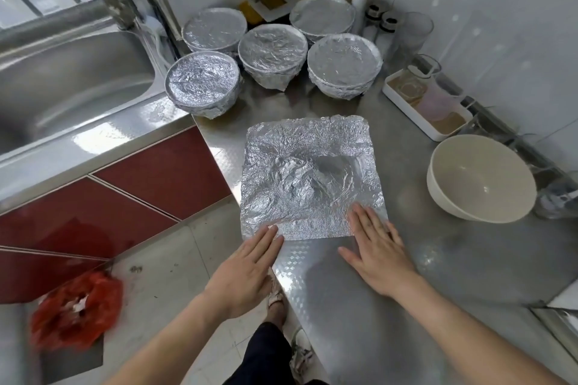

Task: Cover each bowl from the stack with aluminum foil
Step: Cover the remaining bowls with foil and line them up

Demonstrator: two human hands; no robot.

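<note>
A crinkled square sheet of aluminum foil (311,178) lies flat on the steel counter (422,259), with a round dent in its middle. My left hand (250,266) lies flat with straight fingers, its fingertips on the sheet's near left corner. My right hand (377,248) presses flat on the near right corner. An uncovered cream bowl (480,178) stands upright to the right of the sheet. Several foil-covered bowls, such as the nearest one (203,87), stand grouped at the back of the counter.
A steel sink (72,81) lies to the left. A white tray (422,122) with glasses sits by the right wall, and jars and a rack stand at the back. A red plastic bag (75,309) lies on the floor below.
</note>
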